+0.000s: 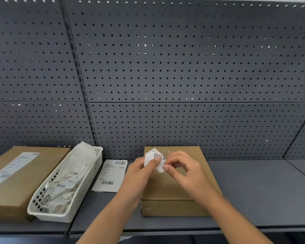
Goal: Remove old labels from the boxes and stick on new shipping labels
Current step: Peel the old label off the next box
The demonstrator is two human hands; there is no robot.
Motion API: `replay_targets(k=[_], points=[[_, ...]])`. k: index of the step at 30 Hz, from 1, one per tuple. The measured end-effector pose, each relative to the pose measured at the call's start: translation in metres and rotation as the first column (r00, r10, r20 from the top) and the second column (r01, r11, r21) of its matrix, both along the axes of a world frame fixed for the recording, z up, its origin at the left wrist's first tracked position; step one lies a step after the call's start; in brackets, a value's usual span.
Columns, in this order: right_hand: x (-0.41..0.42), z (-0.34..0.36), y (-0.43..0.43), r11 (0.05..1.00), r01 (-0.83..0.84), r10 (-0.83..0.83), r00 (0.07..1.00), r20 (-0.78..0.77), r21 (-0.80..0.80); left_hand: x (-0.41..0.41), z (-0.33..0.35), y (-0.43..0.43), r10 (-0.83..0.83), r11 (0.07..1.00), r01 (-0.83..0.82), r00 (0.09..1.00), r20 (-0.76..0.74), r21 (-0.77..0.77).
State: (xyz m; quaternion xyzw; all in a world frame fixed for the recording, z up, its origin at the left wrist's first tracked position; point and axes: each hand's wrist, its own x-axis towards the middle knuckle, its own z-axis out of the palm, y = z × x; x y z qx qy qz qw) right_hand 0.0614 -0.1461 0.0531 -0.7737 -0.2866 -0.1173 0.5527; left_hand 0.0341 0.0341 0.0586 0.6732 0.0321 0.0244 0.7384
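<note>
Packing station in a stockroom: grey perforated back panels (pixel 183 67), steel shelf (pixel 253 191), 2 cardboard boxes (pixel 167 187), loose shipping labels (pixel 111 175).

Left hand (pixel 139 173) and right hand (pixel 185 171) pinch 1 label (pixel 156 155).

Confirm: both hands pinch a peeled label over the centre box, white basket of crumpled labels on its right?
Wrong side. Head view shows the white basket left of the centre box, not right. Left hand and right hand do pinch the peeled label over it.
</note>
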Motion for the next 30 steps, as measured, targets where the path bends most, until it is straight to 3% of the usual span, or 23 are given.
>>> replay_targets(k=[2, 5, 11, 15, 17, 19, 23, 26, 30], points=[[-0.001, 0.001, 0.007, 0.991, -0.024, 0.04, 0.991, -0.129, 0.129, -0.002, 0.001, 0.003, 0.042, 0.999, -0.042, 0.998, 0.042, 0.014], [0.002, 0.003, 0.012, 0.967, 0.0, 0.05, 0.981, -0.187, 0.254, -0.005, 0.001, 0.007, 0.018, 0.996, -0.03, 0.99, 0.142, 0.078], [0.008, -0.002, 0.021, 0.969, 0.02, 0.037, 0.973, -0.226, 0.245, -0.006, 0.004, 0.023, 0.05, 0.988, -0.079, 0.978, 0.201, 0.136], [0.01, -0.005, 0.022, 0.946, -0.08, 0.177, 0.939, -0.294, 0.315, -0.012, 0.004, 0.037, 0.142, 0.976, -0.172, 0.967, 0.211, 0.132], [0.011, -0.008, 0.023, 0.976, -0.069, 0.128, 0.95, -0.285, 0.206, -0.015, 0.006, 0.048, 0.256, 0.947, -0.291, 0.938, 0.233, 0.132], [0.014, -0.015, 0.026, 0.999, -0.027, 0.02, 0.971, -0.24, -0.025, -0.016, 0.006, 0.064, 0.336, 0.921, -0.372, 0.908, 0.251, 0.115], [0.016, -0.028, 0.035, 0.903, 0.065, -0.1, 0.993, -0.059, -0.424, -0.018, 0.005, 0.099, 0.388, 0.878, -0.449, 0.87, 0.304, 0.165], [0.015, -0.033, 0.041, 0.804, 0.065, -0.107, 0.994, -0.036, -0.591, -0.021, 0.009, 0.124, 0.455, 0.725, -0.606, 0.779, 0.432, 0.327], [0.016, -0.04, 0.044, 0.727, 0.071, -0.115, 0.993, -0.018, -0.683, -0.018, -0.006, 0.165, 0.289, 0.298, -0.728, 0.685, 0.668, 0.618]])
